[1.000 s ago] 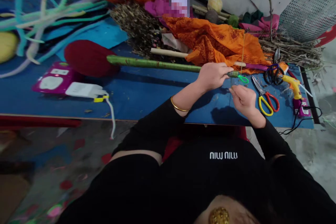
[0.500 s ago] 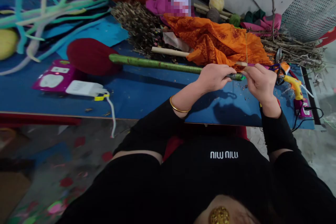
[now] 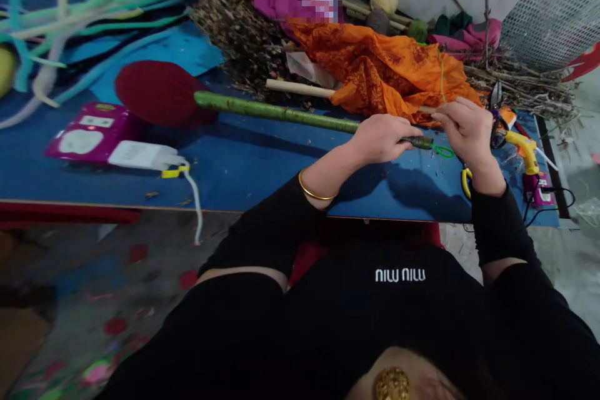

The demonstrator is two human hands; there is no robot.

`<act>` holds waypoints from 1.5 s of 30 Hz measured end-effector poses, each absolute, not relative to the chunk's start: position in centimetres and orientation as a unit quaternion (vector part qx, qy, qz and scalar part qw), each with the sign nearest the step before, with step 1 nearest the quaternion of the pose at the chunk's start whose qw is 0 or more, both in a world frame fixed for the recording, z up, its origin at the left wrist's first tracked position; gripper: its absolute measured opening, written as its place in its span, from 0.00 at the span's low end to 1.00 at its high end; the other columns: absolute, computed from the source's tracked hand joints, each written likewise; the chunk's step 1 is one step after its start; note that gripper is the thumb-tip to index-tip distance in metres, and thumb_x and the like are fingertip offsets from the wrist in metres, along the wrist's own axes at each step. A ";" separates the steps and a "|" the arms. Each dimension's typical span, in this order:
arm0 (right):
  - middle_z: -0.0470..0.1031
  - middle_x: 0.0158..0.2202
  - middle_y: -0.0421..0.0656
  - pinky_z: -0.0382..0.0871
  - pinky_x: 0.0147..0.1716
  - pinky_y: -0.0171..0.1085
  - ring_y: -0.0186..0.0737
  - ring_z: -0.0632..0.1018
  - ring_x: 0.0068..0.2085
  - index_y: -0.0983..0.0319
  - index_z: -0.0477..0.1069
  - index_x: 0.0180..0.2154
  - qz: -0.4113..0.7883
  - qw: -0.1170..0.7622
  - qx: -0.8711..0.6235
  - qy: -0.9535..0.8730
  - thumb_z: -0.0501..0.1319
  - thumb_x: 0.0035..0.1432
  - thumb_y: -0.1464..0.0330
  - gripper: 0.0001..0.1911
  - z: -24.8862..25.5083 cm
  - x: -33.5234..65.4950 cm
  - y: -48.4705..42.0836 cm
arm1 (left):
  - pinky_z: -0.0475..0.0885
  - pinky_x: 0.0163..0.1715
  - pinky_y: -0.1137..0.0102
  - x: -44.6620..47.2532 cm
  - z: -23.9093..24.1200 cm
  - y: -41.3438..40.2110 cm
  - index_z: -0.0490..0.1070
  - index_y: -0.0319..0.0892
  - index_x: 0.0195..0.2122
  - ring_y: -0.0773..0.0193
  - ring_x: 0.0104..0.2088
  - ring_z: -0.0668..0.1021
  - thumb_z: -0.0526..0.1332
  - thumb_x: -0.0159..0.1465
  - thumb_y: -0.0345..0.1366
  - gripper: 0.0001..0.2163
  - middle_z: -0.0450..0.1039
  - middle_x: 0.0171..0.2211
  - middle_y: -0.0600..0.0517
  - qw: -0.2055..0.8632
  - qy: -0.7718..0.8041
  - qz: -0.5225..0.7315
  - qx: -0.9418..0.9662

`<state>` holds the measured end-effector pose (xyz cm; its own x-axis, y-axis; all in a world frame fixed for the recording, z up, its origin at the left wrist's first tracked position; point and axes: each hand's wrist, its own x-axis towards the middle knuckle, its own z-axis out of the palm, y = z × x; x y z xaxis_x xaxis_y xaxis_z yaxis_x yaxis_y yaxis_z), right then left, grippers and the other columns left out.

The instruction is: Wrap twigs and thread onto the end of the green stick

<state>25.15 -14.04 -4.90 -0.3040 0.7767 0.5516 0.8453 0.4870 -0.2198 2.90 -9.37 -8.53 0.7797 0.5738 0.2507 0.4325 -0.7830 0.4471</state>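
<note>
A long green stick [image 3: 281,114] with a dark red, rounded fabric-like head [image 3: 157,92] lies across the blue table. My left hand [image 3: 382,139] is wrapped round the stick near its right end. From that end, dark green and wrapped-looking, a thin bright green loop [image 3: 443,150] sticks out. Just above and right of the loop is my right hand [image 3: 466,128], thumb and fingers pinched together, apart from the stick. What the pinch holds, if anything, is hidden. Behind the hands, an orange patterned cloth [image 3: 375,69] lies over a pale wooden stick [image 3: 300,88], with a thin yellowish string [image 3: 441,78] by my right hand.
A purple power box [image 3: 89,131] with a white plug sits at the left. Farther right are a yellow glue gun [image 3: 522,145], yellow-handled scissors [image 3: 465,182] and another purple box [image 3: 539,190]. Dry twigs [image 3: 529,78], yarn balls and coloured flexible strips [image 3: 103,22] line the back.
My right hand has moved up and slightly right, off the end of the green stick, and the green loop now shows. My left hand keeps its hold. The view has shifted slightly.
</note>
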 end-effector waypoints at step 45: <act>0.76 0.31 0.44 0.50 0.29 0.41 0.38 0.68 0.28 0.59 0.76 0.35 -0.127 0.176 -0.556 -0.803 0.53 0.76 0.61 0.19 -8.9 23.3 -20.2 | 0.74 0.41 0.64 3.4 -9.0 -9.7 0.81 0.49 0.59 0.53 0.47 0.84 0.59 0.69 0.38 0.20 0.85 0.52 0.47 0.148 0.312 0.212 0.914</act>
<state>23.26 -20.15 -8.85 -0.3206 0.8473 0.4234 0.9366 0.3504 0.0081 3.45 -9.70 -9.02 0.7160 0.6325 0.2955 0.5069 -0.7620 0.4029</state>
